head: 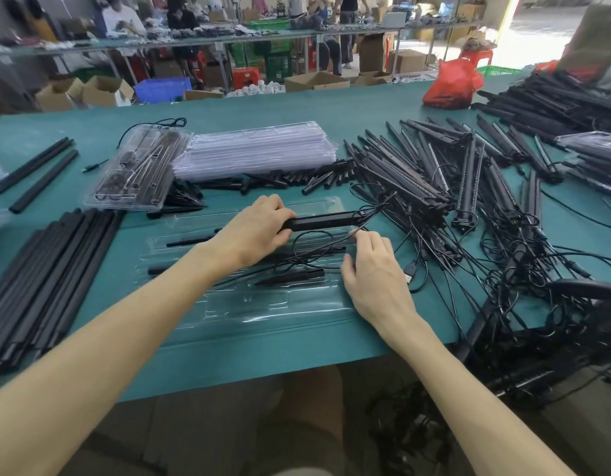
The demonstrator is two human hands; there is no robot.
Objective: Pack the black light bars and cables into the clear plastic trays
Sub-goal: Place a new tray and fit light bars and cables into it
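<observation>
Across the green bench (297,111), loose bars (434,173) are heaped at the right. A clear tray (262,310) is laid at the near edge. Over it, one light bar (324,221) is gripped by the left hand (259,231), and its cable (295,243) is pinched by the right hand (376,276).

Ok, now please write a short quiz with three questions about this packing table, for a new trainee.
1. True or false: the left hand grips a light bar over the open tray.
2. Where does the stack of empty trays lie? A) behind the open tray B) on the floor C) on the person's lap
3. What colour is the bag at the far edge of the table?
Key: 1 true; 2 A; 3 red.
</observation>
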